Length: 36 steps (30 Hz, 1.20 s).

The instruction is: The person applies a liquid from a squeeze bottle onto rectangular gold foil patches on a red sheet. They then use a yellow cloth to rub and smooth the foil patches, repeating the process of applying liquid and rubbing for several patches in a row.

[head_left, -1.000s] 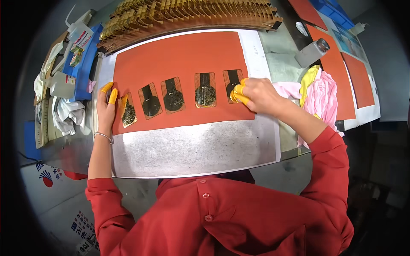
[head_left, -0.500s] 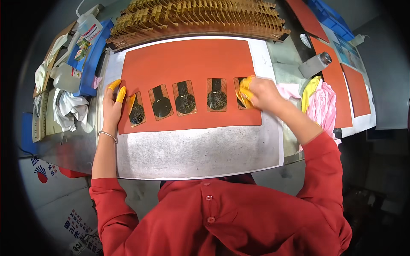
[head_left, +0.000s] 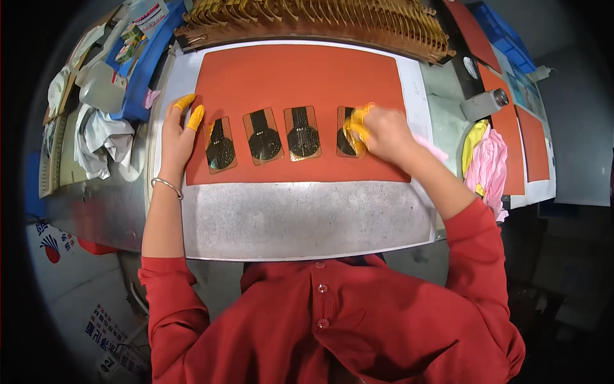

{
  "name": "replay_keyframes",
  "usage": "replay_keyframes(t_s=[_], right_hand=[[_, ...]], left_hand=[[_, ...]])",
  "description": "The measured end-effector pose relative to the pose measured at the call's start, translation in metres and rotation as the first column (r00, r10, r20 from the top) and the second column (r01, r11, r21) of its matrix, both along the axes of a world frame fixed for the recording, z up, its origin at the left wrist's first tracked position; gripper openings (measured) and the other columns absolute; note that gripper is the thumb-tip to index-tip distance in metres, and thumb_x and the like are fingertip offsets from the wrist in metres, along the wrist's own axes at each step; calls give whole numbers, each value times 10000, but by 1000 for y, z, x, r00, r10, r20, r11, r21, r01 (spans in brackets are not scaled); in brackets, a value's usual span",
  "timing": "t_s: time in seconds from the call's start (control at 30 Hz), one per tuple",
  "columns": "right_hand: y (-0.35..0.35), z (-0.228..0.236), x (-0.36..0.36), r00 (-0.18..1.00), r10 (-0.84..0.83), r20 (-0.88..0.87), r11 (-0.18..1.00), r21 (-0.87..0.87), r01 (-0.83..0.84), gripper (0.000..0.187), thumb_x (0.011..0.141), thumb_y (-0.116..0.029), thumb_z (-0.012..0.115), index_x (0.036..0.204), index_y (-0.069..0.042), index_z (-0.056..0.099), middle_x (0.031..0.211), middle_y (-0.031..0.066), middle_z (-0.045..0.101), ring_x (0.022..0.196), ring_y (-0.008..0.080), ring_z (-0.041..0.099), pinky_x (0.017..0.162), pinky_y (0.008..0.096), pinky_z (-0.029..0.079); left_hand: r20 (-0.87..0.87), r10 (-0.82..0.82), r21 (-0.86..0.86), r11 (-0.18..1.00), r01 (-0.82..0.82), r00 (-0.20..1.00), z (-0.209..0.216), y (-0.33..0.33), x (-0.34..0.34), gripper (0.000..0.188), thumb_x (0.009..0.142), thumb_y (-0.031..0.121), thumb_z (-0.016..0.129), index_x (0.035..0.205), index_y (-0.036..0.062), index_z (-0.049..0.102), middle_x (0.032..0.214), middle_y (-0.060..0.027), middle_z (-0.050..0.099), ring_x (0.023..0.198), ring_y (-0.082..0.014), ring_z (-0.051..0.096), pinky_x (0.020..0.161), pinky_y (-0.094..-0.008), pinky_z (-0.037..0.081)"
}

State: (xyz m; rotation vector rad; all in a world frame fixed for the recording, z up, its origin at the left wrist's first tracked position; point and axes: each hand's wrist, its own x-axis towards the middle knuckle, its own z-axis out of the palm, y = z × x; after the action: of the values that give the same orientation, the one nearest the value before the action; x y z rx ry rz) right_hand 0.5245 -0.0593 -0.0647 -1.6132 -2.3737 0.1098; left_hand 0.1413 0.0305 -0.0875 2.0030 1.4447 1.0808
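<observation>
My left hand (head_left: 178, 136), with yellow finger covers on its tips, rests open at the left edge of the orange-red mat (head_left: 300, 77). Thin rectangular copper-coloured plates with black keyhole-shaped patterns lie in a row: the first plate (head_left: 220, 145) is nearest that hand, followed by a second plate (head_left: 263, 136) and a third plate (head_left: 302, 133). Over the right side of another plate (head_left: 344, 132), my right hand (head_left: 382, 132) has its yellow-covered fingers bunched together. What those fingers hold, if anything, is hidden; the mat under the hand is also covered.
A long rack (head_left: 320, 22) of curved golden strips stands behind the mat. At left are a blue tray (head_left: 137, 99), a white jug (head_left: 102, 86) and white cloths (head_left: 102, 144). A grey bottle (head_left: 483, 104) and a pink cloth (head_left: 489, 160) lie at right.
My right hand has moved left from the fifth plate to the fourth; the fifth no longer shows. The whole view has shifted slightly. My left hand stays by the mat's left edge.
</observation>
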Motion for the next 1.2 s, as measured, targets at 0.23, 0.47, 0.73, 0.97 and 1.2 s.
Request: replay_keyframes(t_s=[0.23,0.47,0.73,0.97,1.2], right_hand=[[-12,-2,-12,979,199,-54,980,-17,-200,92,766,-156,637,808,-75,627,724,112,603,675,297,597,584,409,478],[24,14,-14,1000,19,-14,1000,4,-19,125,761,-144,620,853,-59,626,768,157,600,699,337,591,600,430,469],[-38,17,-28,981,181,-65,974,-126,-188,110,764,-133,630,839,-53,628,709,112,570,657,296,580,550,407,462],[9,6,-70,935,346,-72,937,-32,-349,113,770,-142,638,842,-56,632,719,121,582,672,299,590,576,401,475],[46,2,-78,971,237,-19,971,-13,-238,120,790,-182,615,797,-63,626,713,128,597,675,321,596,593,433,474]], left_hand=[[-9,1,31,1000,-1,1000,-4,0,-5,296,866,135,596,1122,-10,569,1123,-128,552,1056,-265,541,924,-314,407],[16,-25,47,999,24,1000,-6,6,-4,295,859,133,608,1109,-19,571,1138,-156,543,1065,-286,535,931,-325,409],[-51,7,104,995,-2,999,-6,3,-2,302,844,149,622,1095,-12,578,1134,-158,547,1056,-314,528,911,-345,417],[-94,18,103,995,-9,995,0,1,-2,292,860,127,598,1109,-21,567,1148,-150,541,1068,-289,529,921,-322,410],[-49,1,104,995,4,999,-7,1,-6,321,842,169,613,1097,-24,580,1139,-174,543,1069,-330,521,926,-366,410]])
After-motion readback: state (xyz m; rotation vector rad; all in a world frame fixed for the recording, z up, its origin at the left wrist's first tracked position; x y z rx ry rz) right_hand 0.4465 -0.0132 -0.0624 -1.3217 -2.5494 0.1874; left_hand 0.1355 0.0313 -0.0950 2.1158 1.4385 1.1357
